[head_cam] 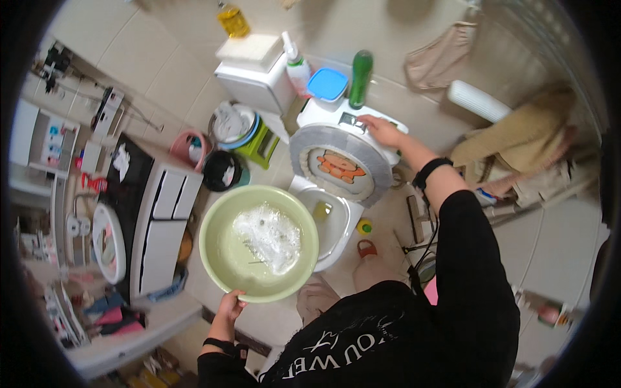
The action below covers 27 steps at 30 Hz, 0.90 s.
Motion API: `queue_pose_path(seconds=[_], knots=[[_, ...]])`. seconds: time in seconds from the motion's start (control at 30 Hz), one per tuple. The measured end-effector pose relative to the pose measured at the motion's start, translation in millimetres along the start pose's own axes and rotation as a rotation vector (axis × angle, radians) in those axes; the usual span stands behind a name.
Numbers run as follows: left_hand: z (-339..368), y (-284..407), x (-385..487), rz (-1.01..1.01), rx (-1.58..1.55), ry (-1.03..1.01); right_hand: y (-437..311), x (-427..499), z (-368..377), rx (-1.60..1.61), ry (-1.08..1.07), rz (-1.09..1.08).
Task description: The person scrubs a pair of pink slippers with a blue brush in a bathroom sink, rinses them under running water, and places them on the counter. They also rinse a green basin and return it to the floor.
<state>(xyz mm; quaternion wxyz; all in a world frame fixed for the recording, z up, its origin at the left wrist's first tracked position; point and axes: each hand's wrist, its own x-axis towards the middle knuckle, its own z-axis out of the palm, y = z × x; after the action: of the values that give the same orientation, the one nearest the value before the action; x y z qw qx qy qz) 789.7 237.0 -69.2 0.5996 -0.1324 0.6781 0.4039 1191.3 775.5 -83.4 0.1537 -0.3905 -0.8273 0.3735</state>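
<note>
My left hand [233, 305] grips the near rim of a light green plastic basin [220, 271]. Foamy water [274, 237] lies in the basin, which covers part of the toilet bowl [342, 233]. My right hand [381, 130] reaches to the top of the toilet tank [310, 116], its fingertips at the flush button plate [353, 121]. Whether the button is pressed down cannot be seen. The toilet lid [335, 167] is raised, with a grey padded cover and a cartoon figure on it. Yellowish water [322, 211] shows in the bowl.
A blue-lidded container [328, 84], a green bottle [361, 77] and a pump bottle [297, 68] stand on the tank. Left are a black-lined bin [220, 170], a green stool [259, 145] with stacked basins, and a vanity cabinet [162, 233]. A yellow-green object [364, 226] lies by my foot.
</note>
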Motion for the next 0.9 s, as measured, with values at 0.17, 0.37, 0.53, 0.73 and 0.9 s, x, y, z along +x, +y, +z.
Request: queue_pose_path(seconds=[0.17, 0.37, 0.53, 0.73, 0.9], knots=[[38.2, -58.6, -22.8, 0.007, -0.097, 0.203, 20.6, 32.1, 5.0, -0.219, -0.316, 0.052], [63.7, -107.2, -24.0, 0.006, -0.218, 0.232, 12.6, 28.6, 11.5, -0.529, -0.372, -0.180], [94.1, -124.8, -10.3, 0.021, -0.067, 0.466, 8.2, 33.7, 15.1, -0.660, -0.448, -0.151], [125.1, -123.3, 42.2, 0.329, 0.216, 0.622, 7.5, 34.3, 14.9, -0.632, -0.477, -0.093], [160.0, -98.7, 46.6, 0.309, 0.710, 0.901, 10.2, 34.5, 14.5, -0.662, -0.460, -0.134]])
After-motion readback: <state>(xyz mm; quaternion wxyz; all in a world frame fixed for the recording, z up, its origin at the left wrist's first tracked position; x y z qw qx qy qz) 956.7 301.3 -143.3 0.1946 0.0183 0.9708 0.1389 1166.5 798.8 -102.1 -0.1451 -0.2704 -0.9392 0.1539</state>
